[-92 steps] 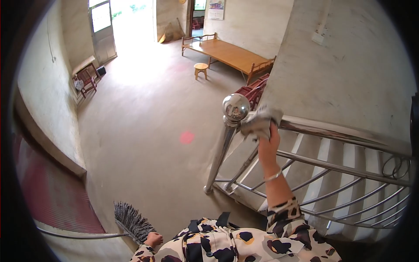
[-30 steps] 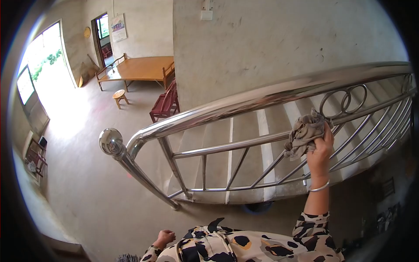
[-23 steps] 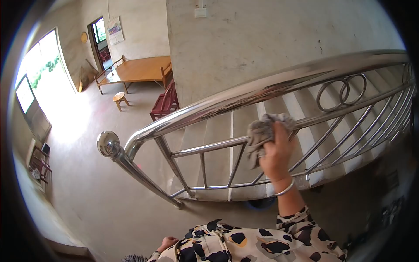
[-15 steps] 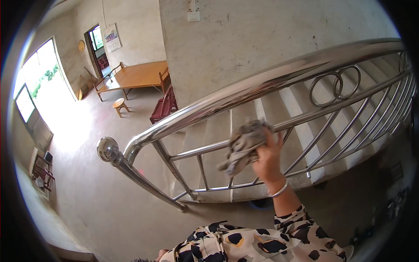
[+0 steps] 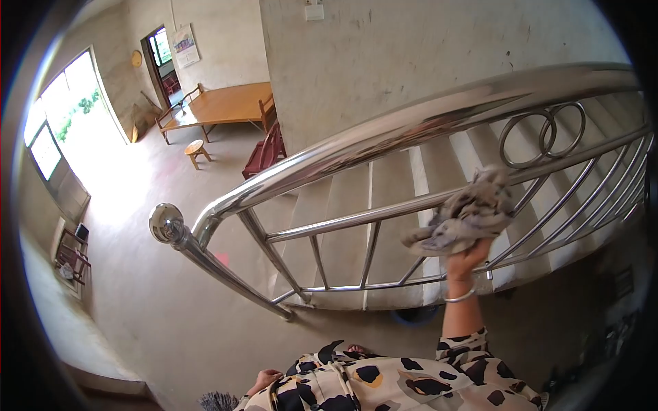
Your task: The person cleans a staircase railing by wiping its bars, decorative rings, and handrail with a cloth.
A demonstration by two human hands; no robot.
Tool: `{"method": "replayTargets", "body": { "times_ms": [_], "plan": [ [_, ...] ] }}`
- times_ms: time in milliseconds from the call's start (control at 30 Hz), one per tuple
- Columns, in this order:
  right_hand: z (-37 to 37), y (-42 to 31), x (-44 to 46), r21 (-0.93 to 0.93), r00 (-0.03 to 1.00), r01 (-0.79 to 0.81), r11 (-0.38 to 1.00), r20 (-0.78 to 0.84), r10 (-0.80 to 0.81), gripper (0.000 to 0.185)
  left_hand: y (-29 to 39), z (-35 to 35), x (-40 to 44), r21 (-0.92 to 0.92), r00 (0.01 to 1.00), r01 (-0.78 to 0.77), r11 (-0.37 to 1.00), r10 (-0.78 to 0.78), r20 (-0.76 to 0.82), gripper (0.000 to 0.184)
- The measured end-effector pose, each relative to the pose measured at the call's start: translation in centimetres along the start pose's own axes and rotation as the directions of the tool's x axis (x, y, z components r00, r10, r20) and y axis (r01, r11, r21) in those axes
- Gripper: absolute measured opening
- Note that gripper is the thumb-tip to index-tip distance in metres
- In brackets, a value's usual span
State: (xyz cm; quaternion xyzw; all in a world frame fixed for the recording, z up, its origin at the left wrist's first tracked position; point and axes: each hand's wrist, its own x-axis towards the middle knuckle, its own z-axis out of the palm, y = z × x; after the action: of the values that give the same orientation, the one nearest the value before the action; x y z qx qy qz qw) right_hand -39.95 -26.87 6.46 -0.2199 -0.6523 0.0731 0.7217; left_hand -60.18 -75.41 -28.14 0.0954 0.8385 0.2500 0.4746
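Observation:
My right hand point(image 5: 469, 259) is closed on a crumpled grey-brown rag point(image 5: 476, 209). The rag is bunched against the middle rail point(image 5: 343, 222) of a shiny metal stair railing point(image 5: 356, 152), below its two interlocked rings point(image 5: 546, 139). It covers part of the rail and most of my fingers. Low in the view, my left hand point(image 5: 266, 379) is close to my body by the patterned shirt point(image 5: 397, 383). Its fingers are too small and partly hidden to show a grip. A grey bristly thing point(image 5: 219, 401) is just beside it, cut off by the frame edge.
Concrete stairs point(image 5: 349, 205) rise to the right behind the railing. A round ball point(image 5: 166, 222) caps the near post. Farther back are a wooden bed point(image 5: 223, 106), a small stool point(image 5: 197, 152), a dark red chair point(image 5: 266, 154) and a bright doorway point(image 5: 79, 109).
My right hand has moved the rag rightward along the railing, toward the rings. More of my left hand and the grey bristly thing now shows at the bottom. The view has shifted slightly.

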Motion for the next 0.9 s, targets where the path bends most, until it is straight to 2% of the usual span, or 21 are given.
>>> {"method": "replayTargets", "body": {
  "times_ms": [67,133,167,233,267,333,367,400,467,500,567,633,700,767,800,867,900],
  "plan": [
    [1.4,2.1,-4.6,0.031,0.997,-0.082,0.996,0.014,0.081,0.042,-2.5,-0.4,0.6,0.025,1.0,-0.006,1.0,0.007,-0.02,0.027],
    [0.5,2.5,-6.7,-0.037,0.979,-0.028,0.999,0.203,0.035,0.045,-5.3,-0.4,1.8,0.056,0.999,-0.024,0.998,0.027,-0.046,0.028],
    [0.2,2.5,-7.5,-0.037,0.978,-0.03,0.999,0.204,0.037,0.045,-6.3,-0.4,1.8,0.083,0.997,0.058,0.995,-0.053,-0.058,0.028],
    [-0.7,2.3,-9.2,0.071,0.915,-0.273,0.959,0.328,0.236,0.041,-8.4,-0.5,1.6,0.088,0.993,0.099,0.991,-0.094,-0.066,0.028],
    [-1.1,2.9,-10.3,0.065,0.914,-0.274,0.959,0.327,0.239,0.041,-9.4,-0.5,1.6,0.091,0.99,0.129,0.987,-0.123,-0.074,0.028],
    [-1.4,4.4,-12.1,0.241,0.808,-0.57,0.785,0.339,0.483,0.035,-11.0,-0.5,2.9,0.091,0.987,0.147,0.985,-0.139,-0.082,0.029],
    [-1.8,4.2,-11.9,0.092,0.775,-0.594,0.799,0.335,0.536,0.03,-11.4,-0.5,3.2,0.113,0.993,0.099,0.989,-0.09,-0.075,0.029],
    [-2.0,4.4,-11.8,0.091,0.776,-0.592,0.801,0.334,0.535,0.03,-11.9,-0.3,3.5,0.135,0.997,0.052,0.989,-0.043,-0.067,0.029],
    [-1.9,5.4,-11.0,0.232,0.691,-0.723,0.651,0.227,0.687,0.029,-11.4,-0.2,4.2,0.194,0.998,0.035,0.98,-0.026,-0.05,0.029],
    [-1.7,5.8,-9.3,0.323,0.719,-0.694,0.643,0.278,0.637,0.026,-9.1,-0.3,3.6,0.251,0.999,0.021,0.968,-0.012,-0.037,0.028],
    [-1.6,2.0,-2.9,0.49,0.667,-0.739,0.463,0.431,0.608,0.023,-4.6,-0.1,2.0,0.232,0.999,0.028,0.972,-0.016,-0.051,0.028],
    [-1.3,0.9,0.9,0.528,0.797,-0.604,0.597,0.421,0.433,0.023,-1.1,0.1,0.6,0.219,0.998,0.032,0.975,-0.018,-0.068,0.028],
    [-0.2,1.6,2.1,0.502,0.796,-0.606,0.618,0.396,0.459,0.022,1.1,0.3,-0.2,0.143,0.999,-0.01,0.99,0.016,-0.041,0.027],
    [0.1,3.5,1.1,0.379,0.793,-0.602,0.703,0.39,0.468,0.019,0.2,1.0,1.1,0.125,0.999,-0.041,0.991,0.041,-0.001,0.027],
    [0.3,4.6,-0.1,0.378,0.792,-0.602,0.703,0.392,0.468,0.019,-0.5,1.3,1.7,0.103,0.997,-0.068,0.992,0.065,0.035,0.026],
    [0.4,6.1,-2.4,0.268,0.785,-0.5,0.823,0.542,0.3,0.017,-1.9,1.9,2.4,0.147,0.997,-0.071,0.987,0.067,0.028,0.026],
    [0.5,6.0,-3.6,0.546,0.64,-0.768,0.334,0.673,0.372,0.017,-2.8,2.1,2.5,0.194,0.997,-0.075,0.978,0.071,0.024,0.025]
  ]
}}
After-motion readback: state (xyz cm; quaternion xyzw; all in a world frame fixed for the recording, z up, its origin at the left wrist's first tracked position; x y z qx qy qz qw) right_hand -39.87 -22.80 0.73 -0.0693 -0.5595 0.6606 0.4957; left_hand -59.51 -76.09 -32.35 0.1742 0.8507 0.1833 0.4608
